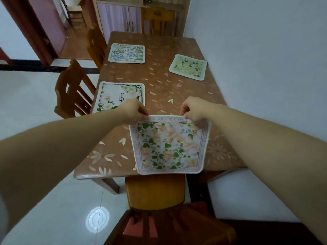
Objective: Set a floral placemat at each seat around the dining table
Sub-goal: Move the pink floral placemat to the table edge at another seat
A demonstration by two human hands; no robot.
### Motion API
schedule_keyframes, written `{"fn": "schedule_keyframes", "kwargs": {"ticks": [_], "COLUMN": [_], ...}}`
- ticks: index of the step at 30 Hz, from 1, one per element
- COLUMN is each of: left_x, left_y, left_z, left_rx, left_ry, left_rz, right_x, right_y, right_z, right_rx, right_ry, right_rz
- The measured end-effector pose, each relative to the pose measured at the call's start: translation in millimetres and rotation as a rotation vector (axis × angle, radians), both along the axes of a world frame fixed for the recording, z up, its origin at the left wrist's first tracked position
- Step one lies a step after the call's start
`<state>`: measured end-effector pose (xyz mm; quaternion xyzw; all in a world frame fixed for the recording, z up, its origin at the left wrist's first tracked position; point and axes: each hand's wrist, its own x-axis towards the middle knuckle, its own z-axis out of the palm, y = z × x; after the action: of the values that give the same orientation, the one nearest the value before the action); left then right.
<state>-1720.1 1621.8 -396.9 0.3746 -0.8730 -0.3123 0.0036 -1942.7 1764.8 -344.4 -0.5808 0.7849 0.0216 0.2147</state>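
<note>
A pink-and-green floral placemat (169, 145) lies at the near end of the brown dining table (159, 89), its near edge level with the table's front edge. My left hand (134, 109) pinches its far left corner and my right hand (193, 108) pinches its far edge near the right corner. A white-flowered placemat (113, 96) lies at the near left seat, partly hidden by my left hand. A blue-flowered placemat (126, 53) lies at the far left seat. A yellow-green placemat (188, 67) sits askew by the right edge.
Two wooden chairs (74, 91) stand along the table's left side, one at the far end (157, 20), and one (155, 190) tucked under the near end below me. A white wall (265, 50) runs close along the table's right side. A cabinet (122, 15) stands behind.
</note>
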Motion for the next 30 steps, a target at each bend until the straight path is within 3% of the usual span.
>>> {"fn": "schedule_keyframes", "kwargs": {"ticks": [5, 17, 30], "left_x": [-9.5, -68.0, -119.8], "left_y": [-6.9, -54.4, -100.3], "left_z": [-35.4, -89.7, -136.2], "left_rx": [-0.038, -0.067, -0.024], "left_ry": [0.074, 0.046, -0.212], "left_rz": [0.057, 0.198, 0.07], "right_x": [-17.9, -92.3, -142.1], "right_y": [-15.9, -81.8, -136.5], "right_z": [-47.9, -124.5, -183.3], "right_rx": [-0.057, -0.081, 0.098], "right_ry": [0.012, -0.122, -0.29], "right_rz": [-0.054, -0.057, -0.056]}}
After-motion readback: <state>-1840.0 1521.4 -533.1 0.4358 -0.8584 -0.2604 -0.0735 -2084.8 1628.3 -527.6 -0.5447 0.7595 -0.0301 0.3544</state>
